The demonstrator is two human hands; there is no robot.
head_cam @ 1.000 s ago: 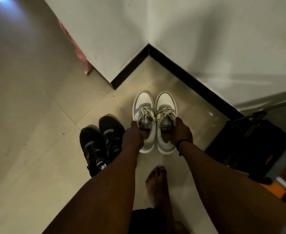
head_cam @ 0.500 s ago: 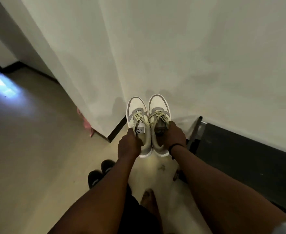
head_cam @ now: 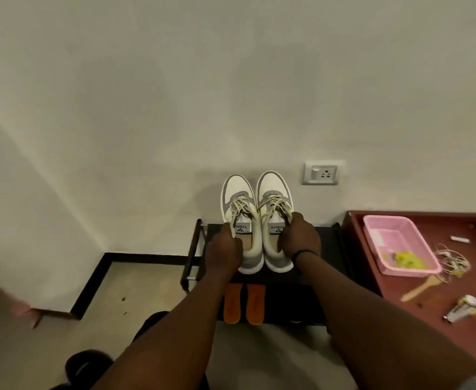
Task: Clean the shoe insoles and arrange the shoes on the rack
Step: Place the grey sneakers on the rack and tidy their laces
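Note:
I hold a pair of white and grey sneakers side by side over the top of a black shoe rack, toes pointing at the wall. My left hand grips the left sneaker at its collar. My right hand grips the right sneaker the same way. Whether the soles touch the rack top I cannot tell. Two orange insoles lie side by side on a lower shelf below the sneakers. A black shoe sits on the floor at the bottom left.
A dark red table stands right of the rack with a pink basket, tangled string, a wooden spatula and a small tube. A wall socket sits above the rack. Beige floor tiles spread to the left.
Both hands carried the sneakers up from the floor and rightward to above the shoe rack. The view swung from the floor corner to the rack and red table.

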